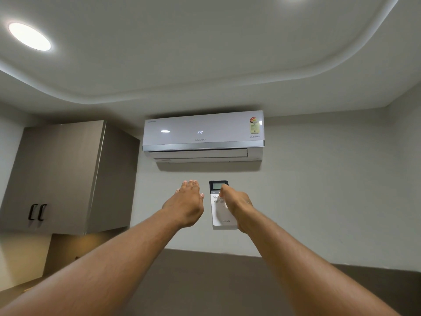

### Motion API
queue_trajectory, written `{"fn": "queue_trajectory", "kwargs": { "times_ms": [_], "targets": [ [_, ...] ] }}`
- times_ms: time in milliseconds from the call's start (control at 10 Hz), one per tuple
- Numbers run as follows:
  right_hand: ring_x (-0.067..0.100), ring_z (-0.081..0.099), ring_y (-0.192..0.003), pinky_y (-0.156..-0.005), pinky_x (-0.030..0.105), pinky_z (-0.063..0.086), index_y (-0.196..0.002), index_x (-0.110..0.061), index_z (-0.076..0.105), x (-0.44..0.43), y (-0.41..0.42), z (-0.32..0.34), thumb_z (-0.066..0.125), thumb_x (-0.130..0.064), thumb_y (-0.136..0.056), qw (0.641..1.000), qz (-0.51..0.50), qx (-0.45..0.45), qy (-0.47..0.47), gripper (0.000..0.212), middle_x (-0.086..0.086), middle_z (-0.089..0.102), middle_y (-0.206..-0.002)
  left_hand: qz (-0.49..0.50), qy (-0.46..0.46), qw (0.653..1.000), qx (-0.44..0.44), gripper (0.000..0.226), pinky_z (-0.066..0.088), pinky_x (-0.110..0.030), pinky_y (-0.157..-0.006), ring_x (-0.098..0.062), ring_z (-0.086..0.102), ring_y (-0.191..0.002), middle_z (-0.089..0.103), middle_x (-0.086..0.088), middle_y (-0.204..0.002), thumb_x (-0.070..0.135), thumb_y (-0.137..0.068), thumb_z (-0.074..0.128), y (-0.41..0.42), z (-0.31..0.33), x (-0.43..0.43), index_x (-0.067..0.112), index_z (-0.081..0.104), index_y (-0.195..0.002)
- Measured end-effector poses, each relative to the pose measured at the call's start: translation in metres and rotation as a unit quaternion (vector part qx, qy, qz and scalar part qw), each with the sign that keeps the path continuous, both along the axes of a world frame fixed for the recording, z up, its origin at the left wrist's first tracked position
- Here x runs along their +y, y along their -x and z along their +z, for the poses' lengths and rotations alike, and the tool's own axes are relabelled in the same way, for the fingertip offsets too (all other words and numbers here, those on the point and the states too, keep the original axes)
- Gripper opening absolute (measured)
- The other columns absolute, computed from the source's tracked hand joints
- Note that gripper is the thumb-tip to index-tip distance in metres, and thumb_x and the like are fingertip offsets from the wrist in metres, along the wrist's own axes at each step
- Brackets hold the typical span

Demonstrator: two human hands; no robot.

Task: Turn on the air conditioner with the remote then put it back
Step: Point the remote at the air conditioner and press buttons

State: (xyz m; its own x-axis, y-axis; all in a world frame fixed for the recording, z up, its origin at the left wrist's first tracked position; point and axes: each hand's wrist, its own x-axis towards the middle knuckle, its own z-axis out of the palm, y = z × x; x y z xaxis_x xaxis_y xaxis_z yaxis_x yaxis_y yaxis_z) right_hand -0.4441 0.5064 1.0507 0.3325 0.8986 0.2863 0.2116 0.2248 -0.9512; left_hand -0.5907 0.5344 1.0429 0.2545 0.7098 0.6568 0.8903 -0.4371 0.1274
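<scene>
- The air conditioner [203, 133] is sitting high on the wall and is showing "24" on its front panel, with the flap underneath looking only slightly open. I am judging it to be on, or just waking up. The risk here is a second press, which would switch it straight back off.
- The cupboard [66, 176] is hanging on the wall to the left, well apart from both arms, so I am not expecting any bump there.
- The left hand [185, 204] is hovering flat with its fingers spread, just beside the remote and holding nothing. If it is drifting right, it could nudge the remote out of aim.
- The right hand [237, 207] is wrapping around the remote's right edge, with the thumb pressing on the buttons just under the little screen. The hold is looking one-sided, so a slip could be dropping the remote to the floor.
- The remote [220, 207] is pointing up, right below the air conditioner. Its resting place is not showing anywhere, so returning it is calling for a look down first, or it might be landing on an edge.
</scene>
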Motion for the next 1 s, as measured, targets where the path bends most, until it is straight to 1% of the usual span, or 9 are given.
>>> {"fn": "queue_trajectory", "kwargs": {
  "times_ms": [200, 500, 600, 800, 1000],
  "targets": [
    [0.025, 0.06, -0.066, -0.053, 0.028, 0.042, -0.08, -0.017, 0.06, -0.002, 0.0, -0.001, 0.054, -0.032, -0.076, 1.0, 0.005, -0.007, -0.002, 0.017, 0.009, 0.065, -0.079, 0.001, -0.003, 1.0, 0.0, 0.059, 0.008, -0.039, -0.122, -0.022, 0.001, -0.152, 0.005, -0.008, -0.166, 0.034, -0.104, 0.019, 0.002, -0.003, 0.0, 0.008, 0.007, -0.155],
    [0.024, 0.059, -0.066, -0.052, 0.028, 0.042, -0.079, -0.017, 0.058, -0.007, 0.005, 0.0, 0.055, -0.032, -0.077, 1.0, 0.013, -0.011, -0.003, 0.016, 0.009, 0.064, -0.078, 0.004, -0.001, 1.0, -0.002, 0.059, 0.007, -0.039, -0.122, -0.022, 0.0, -0.152, 0.004, -0.008, -0.166, 0.033, -0.104, 0.019, 0.008, -0.002, -0.001, 0.007, 0.006, -0.155],
    [0.026, 0.061, -0.07, -0.055, 0.028, 0.044, -0.08, -0.017, 0.059, -0.009, 0.006, 0.001, 0.055, -0.032, -0.075, 1.0, 0.018, -0.009, -0.006, 0.017, 0.01, 0.065, -0.08, 0.004, 0.0, 1.0, -0.002, 0.059, 0.007, -0.039, -0.122, -0.023, 0.001, -0.152, 0.004, -0.008, -0.166, 0.033, -0.104, 0.019, 0.008, -0.001, -0.002, 0.008, 0.006, -0.155],
    [0.025, 0.059, -0.07, -0.055, 0.029, 0.043, -0.08, -0.016, 0.057, -0.012, 0.007, 0.002, 0.055, -0.031, -0.077, 1.0, 0.02, -0.01, -0.008, 0.015, 0.01, 0.064, -0.082, 0.007, -0.008, 1.0, -0.008, 0.06, 0.008, -0.04, -0.123, -0.022, 0.001, -0.152, 0.005, -0.008, -0.166, 0.035, -0.103, 0.019, 0.009, 0.0, -0.005, 0.008, 0.007, -0.155],
    [0.03, 0.062, -0.078, -0.06, 0.028, 0.046, -0.082, -0.015, 0.058, -0.013, 0.01, 0.002, 0.056, -0.031, -0.076, 0.999, 0.031, -0.009, -0.011, 0.017, 0.012, 0.065, -0.086, 0.005, -0.005, 1.0, -0.011, 0.059, 0.008, -0.04, -0.123, -0.023, 0.002, -0.152, 0.006, -0.009, -0.165, 0.034, -0.103, 0.019, 0.009, 0.001, -0.009, 0.007, 0.008, -0.155]
  ]
}}
